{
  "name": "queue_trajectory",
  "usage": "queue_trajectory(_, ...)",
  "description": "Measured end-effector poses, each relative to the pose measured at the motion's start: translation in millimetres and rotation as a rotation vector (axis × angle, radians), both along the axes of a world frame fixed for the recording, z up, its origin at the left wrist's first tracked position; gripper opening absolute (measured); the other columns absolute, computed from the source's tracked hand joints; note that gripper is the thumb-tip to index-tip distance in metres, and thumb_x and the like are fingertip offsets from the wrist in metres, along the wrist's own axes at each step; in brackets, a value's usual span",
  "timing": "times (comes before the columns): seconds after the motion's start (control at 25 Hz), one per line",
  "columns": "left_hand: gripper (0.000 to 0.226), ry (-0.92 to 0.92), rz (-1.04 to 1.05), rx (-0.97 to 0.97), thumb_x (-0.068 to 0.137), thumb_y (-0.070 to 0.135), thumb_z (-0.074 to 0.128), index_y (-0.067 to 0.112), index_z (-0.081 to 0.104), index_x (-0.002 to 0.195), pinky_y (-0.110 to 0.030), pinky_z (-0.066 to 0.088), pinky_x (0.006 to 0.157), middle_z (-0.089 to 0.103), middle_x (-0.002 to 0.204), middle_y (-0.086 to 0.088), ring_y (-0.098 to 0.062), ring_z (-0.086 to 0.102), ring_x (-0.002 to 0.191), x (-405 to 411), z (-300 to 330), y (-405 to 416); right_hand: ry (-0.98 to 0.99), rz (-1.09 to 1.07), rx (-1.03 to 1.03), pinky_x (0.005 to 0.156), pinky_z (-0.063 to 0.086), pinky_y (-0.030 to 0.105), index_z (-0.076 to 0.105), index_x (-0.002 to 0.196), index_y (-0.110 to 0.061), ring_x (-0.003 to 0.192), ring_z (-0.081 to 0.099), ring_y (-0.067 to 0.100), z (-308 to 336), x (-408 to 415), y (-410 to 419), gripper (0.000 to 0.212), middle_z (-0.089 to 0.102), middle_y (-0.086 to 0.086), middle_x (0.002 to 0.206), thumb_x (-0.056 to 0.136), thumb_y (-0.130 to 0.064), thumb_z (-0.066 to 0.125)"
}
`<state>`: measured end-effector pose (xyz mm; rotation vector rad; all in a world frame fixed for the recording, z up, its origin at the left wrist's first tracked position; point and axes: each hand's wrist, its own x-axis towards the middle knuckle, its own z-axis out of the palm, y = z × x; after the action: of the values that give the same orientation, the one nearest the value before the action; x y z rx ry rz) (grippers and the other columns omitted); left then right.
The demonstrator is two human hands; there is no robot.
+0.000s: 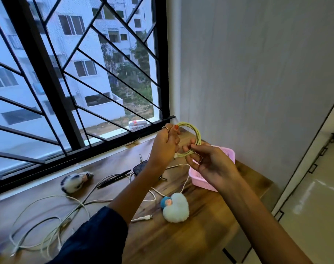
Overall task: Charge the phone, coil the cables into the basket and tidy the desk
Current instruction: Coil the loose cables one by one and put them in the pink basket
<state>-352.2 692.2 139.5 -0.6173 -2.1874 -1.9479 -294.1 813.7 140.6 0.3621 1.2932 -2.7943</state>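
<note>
A pale yellow coiled cable is held raised above the counter, gripped by the left hand and pinched by the right hand, apparently to keep its loops together before the pink basket just below receives it.

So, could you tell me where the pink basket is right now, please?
In the head view the pink basket sits at the desk's far right end near the wall, partly hidden behind the right hand.
</note>
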Motion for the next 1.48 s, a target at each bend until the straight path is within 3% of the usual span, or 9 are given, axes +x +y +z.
queue_trajectory(0.2, 0.022, 0.09, -0.015, -0.038, 0.101, 0.025, 0.034, 0.017, 0.05, 0.088, -0.015, 0.033, 0.044, 0.042, 0.059, 0.007, -0.001, 0.039, 0.043, -4.8, -3.6, 7.0, 0.009, -0.059, 0.346, 0.087, 0.054, 0.038, 0.066, 0.107, -0.006, 0.084, 0.065, 0.024, -4.3, -7.9, 11.7, 0.024, 0.072, 0.013, 0.094, 0.083, -0.005, 0.068)
queue_trajectory(0.44, 0.021, 0.126, 0.061, -0.1, 0.102, 0.024, 0.035, 0.017, 0.051, 0.089, -0.023, 0.038, 0.051, 0.043, 0.06, 0.008, -0.006, 0.042, 0.048, -8.7, -9.0, 16.0, -0.009, -0.25, 0.514, 0.082, 0.058, 0.035, 0.064, 0.112, -0.018, 0.086, 0.067, 0.022, -17.9, -14.2, 4.3, 0.028, 0.07, 0.005, 0.089, 0.084, -0.021, 0.069)
queue_trajectory(0.64, 0.024, 0.087, 0.108, -0.094, 0.102, 0.025, 0.034, 0.01, 0.05, 0.09, -0.018, 0.036, 0.04, 0.044, 0.061, 0.003, -0.004, 0.043, 0.043, -14.5, -13.9, 16.5, 0.064, -0.227, 0.389, 0.08, 0.056, 0.028, 0.066, 0.092, -0.023, 0.089, 0.067, 0.019, -21.7, -15.7, -1.1, 0.006, 0.072, -0.002, 0.084, 0.088, -0.019, 0.064)
queue_trajectory(0.8, 0.028, -0.129, 0.047, 0.039, 0.103, 0.026, 0.032, 0.01, 0.05, 0.088, -0.014, 0.036, 0.041, 0.044, 0.061, 0.001, -0.002, 0.043, 0.045, -16.1, -20.1, 11.9, 0.111, -0.075, 0.145, 0.078, 0.054, 0.029, 0.068, 0.085, -0.014, 0.077, 0.069, 0.015, -19.9, -18.2, 3.6, 0.009, 0.074, 0.001, 0.075, 0.089, -0.01, 0.06)
queue_trajectory(1.0, 0.032, -0.23, 0.021, 0.126, 0.103, 0.028, 0.032, 0.011, 0.051, 0.083, -0.031, 0.042, 0.056, 0.049, 0.064, -0.004, -0.015, 0.048, 0.055, -22.5, -27.6, 12.8, 0.165, 0.058, 0.061, 0.086, 0.05, 0.035, 0.07, 0.073, -0.009, 0.077, 0.063, 0.02, -23.7, -20.8, 8.6, 0.025, 0.067, 0.009, 0.073, 0.085, -0.001, 0.05)
queue_trajectory(1.2, 0.031, -0.244, -0.029, 0.15, 0.103, 0.027, 0.031, 0.012, 0.049, 0.083, -0.015, 0.041, 0.04, 0.049, 0.067, -0.006, -0.019, 0.05, 0.06, -15.6, -25.5, 18.1, 0.225, 0.154, -0.217, 0.101, 0.041, 0.041, 0.073, 0.075, -0.005, 0.071, 0.045, 0.021, -30.0, -25.3, 15.4, 0.031, 0.04, 0.013, 0.073, 0.076, -0.003, 0.043)
queue_trajectory(1.28, 0.029, -0.255, -0.049, 0.169, 0.103, 0.027, 0.031, 0.01, 0.049, 0.086, -0.014, 0.04, 0.038, 0.049, 0.068, -0.008, -0.021, 0.052, 0.06, -13.9, -25.2, 18.2, 0.22, 0.168, -0.214, 0.101, 0.043, 0.042, 0.075, 0.081, -0.004, 0.076, 0.045, 0.022, -33.4, -26.1, 17.2, 0.03, 0.038, 0.015, 0.078, 0.075, -0.006, 0.045)
queue_trajectory(1.36, 0.029, -0.282, -0.067, 0.189, 0.103, 0.028, 0.032, 0.01, 0.049, 0.087, -0.016, 0.044, 0.041, 0.051, 0.07, -0.009, -0.021, 0.055, 0.059, -13.8, -25.6, 18.2, 0.213, 0.176, -0.178, 0.085, 0.054, 0.036, 0.076, 0.081, -0.004, 0.077, 0.049, 0.023, -34.4, -24.6, 18.4, 0.031, 0.041, 0.015, 0.076, 0.078, -0.006, 0.045)
queue_trajectory(1.48, 0.028, -0.354, -0.081, 0.285, 0.102, 0.028, 0.033, 0.01, 0.047, 0.087, -0.026, 0.051, 0.051, 0.054, 0.073, -0.011, -0.019, 0.059, 0.058, -13.0, -24.2, 19.0, 0.215, 0.156, 0.018, 0.078, 0.055, 0.03, 0.076, 0.066, -0.014, 0.071, 0.061, 0.015, -33.0, -19.4, 18.6, 0.043, 0.061, 0.01, 0.067, 0.089, -0.002, 0.042)
